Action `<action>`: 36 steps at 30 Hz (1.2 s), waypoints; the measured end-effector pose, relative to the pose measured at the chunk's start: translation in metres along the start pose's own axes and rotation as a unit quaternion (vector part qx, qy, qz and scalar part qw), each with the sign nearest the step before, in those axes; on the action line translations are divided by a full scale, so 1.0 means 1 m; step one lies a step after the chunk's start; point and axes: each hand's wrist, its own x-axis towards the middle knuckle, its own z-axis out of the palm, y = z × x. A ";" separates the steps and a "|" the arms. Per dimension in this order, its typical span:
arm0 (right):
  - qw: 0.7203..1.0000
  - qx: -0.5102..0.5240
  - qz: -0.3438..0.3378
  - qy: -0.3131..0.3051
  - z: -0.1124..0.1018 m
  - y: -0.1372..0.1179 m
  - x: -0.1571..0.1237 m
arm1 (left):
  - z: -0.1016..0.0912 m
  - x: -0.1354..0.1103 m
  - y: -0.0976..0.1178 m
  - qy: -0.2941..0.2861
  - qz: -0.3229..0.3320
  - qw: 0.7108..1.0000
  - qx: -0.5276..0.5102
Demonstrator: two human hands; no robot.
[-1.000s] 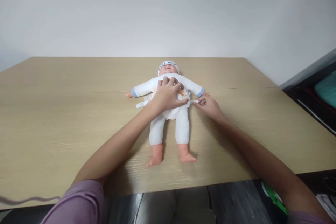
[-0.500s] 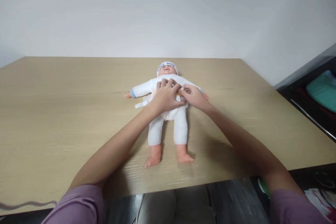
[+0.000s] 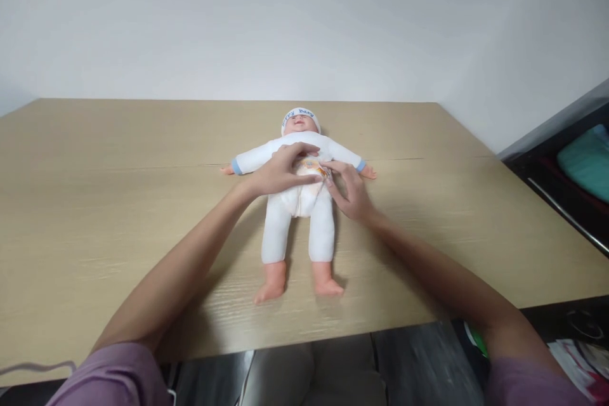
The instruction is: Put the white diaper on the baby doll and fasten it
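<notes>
A baby doll [image 3: 295, 216] in a white suit and a white cap lies on its back on the light wooden table [image 3: 95, 203], head away from me. It wears a white diaper [image 3: 299, 200] with an orange print at the waist. My left hand [image 3: 278, 172] lies across the doll's belly from the left, fingers stretched over the diaper's top edge. My right hand [image 3: 351, 191] rests at the doll's right hip, fingers out, fingertips pressing on the diaper's side at the waist. Neither hand holds anything that I can see.
A plain white wall stands behind the table. At the right edge is a dark shelf [image 3: 561, 165] with a teal cloth [image 3: 587, 158] in it. Below the table's near edge are a grey floor and some coloured papers [image 3: 578, 358] at the lower right.
My right hand drew the diaper's right tab in onto the front and now lies flat there. My left hand slid leftwards across the belly. The loose left tab no longer shows.
</notes>
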 end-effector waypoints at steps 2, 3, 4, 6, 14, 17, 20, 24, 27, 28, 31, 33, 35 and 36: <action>0.999 -0.027 -0.029 -0.017 0.000 0.001 -0.001 | -0.001 -0.017 -0.004 0.040 0.011 0.997 -0.061; 0.998 -0.036 -0.034 -0.024 0.000 0.002 -0.001 | 0.000 -0.027 -0.007 0.069 0.005 0.994 -0.079; 0.998 -0.041 -0.035 -0.029 -0.001 0.002 -0.001 | 0.000 -0.038 -0.010 0.103 -0.006 0.990 -0.093; 0.998 -0.045 -0.033 -0.038 -0.001 0.002 -0.001 | -0.002 -0.058 -0.019 0.170 -0.034 0.979 -0.106; 0.998 -0.060 -0.024 -0.017 -0.004 -0.008 0.001 | -0.017 -0.100 -0.068 0.161 -0.112 0.971 0.133; 0.995 -0.088 -0.038 0.033 -0.001 -0.030 0.019 | -0.016 -0.102 -0.078 0.140 -0.143 0.959 0.202; 0.991 -0.110 -0.070 0.014 0.009 -0.060 0.048 | -0.014 -0.102 -0.083 0.154 -0.168 0.947 0.225; 0.987 -0.134 -0.064 -0.065 0.032 -0.080 0.081 | -0.017 -0.103 -0.084 0.180 -0.206 0.951 0.142; 0.986 -0.138 0.003 -0.092 0.049 -0.073 0.092 | -0.022 -0.102 -0.083 0.203 -0.223 0.951 0.062; 0.986 -0.136 0.025 -0.097 0.053 -0.069 0.093 | -0.024 -0.101 -0.083 0.209 -0.223 0.951 0.047; 0.985 -0.124 0.048 -0.106 0.058 -0.059 0.093 | -0.029 -0.093 -0.081 0.225 -0.215 0.950 -0.009; 0.986 -0.119 0.047 -0.109 0.059 -0.056 0.093 | -0.029 -0.082 -0.078 0.234 -0.198 0.951 -0.048; 0.985 -0.115 0.055 -0.116 0.058 -0.056 0.093 | -0.025 -0.068 -0.073 0.238 -0.175 0.952 -0.075; 0.985 -0.112 0.059 -0.120 0.058 -0.056 0.094 | -0.022 -0.060 -0.070 0.237 -0.163 0.954 -0.084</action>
